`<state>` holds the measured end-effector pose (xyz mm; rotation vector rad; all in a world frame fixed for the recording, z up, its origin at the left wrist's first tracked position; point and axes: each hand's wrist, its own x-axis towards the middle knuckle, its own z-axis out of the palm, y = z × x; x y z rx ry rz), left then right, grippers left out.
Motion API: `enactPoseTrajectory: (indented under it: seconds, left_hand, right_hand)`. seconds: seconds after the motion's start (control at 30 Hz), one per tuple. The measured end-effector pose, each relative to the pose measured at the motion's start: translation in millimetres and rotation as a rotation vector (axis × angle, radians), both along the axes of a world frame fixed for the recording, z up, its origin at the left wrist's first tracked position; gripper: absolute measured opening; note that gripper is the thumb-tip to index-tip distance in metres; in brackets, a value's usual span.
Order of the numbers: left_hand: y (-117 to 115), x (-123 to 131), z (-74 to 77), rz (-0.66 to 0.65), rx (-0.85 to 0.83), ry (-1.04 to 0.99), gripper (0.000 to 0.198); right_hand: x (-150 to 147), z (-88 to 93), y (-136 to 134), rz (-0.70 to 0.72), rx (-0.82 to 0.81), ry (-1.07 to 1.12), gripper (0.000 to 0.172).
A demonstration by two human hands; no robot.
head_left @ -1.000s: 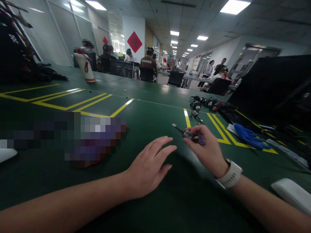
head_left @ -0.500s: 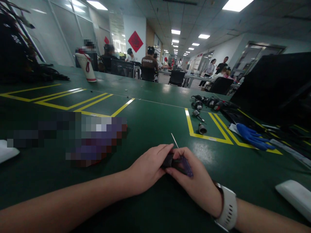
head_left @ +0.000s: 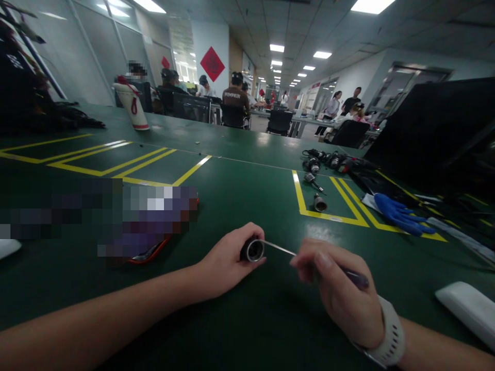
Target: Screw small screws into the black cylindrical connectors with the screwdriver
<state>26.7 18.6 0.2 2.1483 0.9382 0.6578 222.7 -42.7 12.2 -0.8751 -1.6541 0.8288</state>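
My left hand [head_left: 228, 268] is wrapped round a dark cylindrical part [head_left: 247, 251]; its round opening with a bright metal rim faces me. In my right hand [head_left: 342, 288] is a screwdriver [head_left: 358, 279] with a thin steel shaft and a dark purplish handle. The shaft runs leftward from my fingers, and its tip meets the upper right of the cylinder's rim; whether it is inside or only against the edge I cannot tell. Both hands are just above the green tabletop [head_left: 247, 190].
Ahead to the right lie a metal collar-like part [head_left: 320, 203], a chuck-like part with a thin shaft [head_left: 314, 182] and several dark tool parts [head_left: 314, 165]. Beside them is a blue glove [head_left: 400, 214]. A blurred red-edged item [head_left: 154, 251] lies left; a white cup [head_left: 132, 105] stands farther back.
My right hand has moved right, away from my left, and the screwdriver has swung from pointing forward to pointing left. The cylinder's opening, hidden before, now faces me.
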Motion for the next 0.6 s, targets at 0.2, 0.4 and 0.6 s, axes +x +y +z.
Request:
enactPoseTrajectory:
  seconds: [0.2, 0.4, 0.6]
  left_hand:
    - [-2.0, -1.7, 1.7, -0.027, 0.159, 0.163, 0.022]
    - [-10.4, -2.4, 17.0, -0.172, 0.512, 0.521, 0.029]
    - [-20.8, 0.2, 22.9, -0.212, 0.796, 0.713, 0.010]
  right_hand:
    - [-3.7, 7.5, -5.6, 0.054, 0.059, -0.154, 0.035]
    - [-3.1, 6.4, -3.1, 0.089, 0.069, -0.199, 0.045]
    - [-7.1, 4.5, 0.0, 0.081, -0.027, -0.233, 0.046]
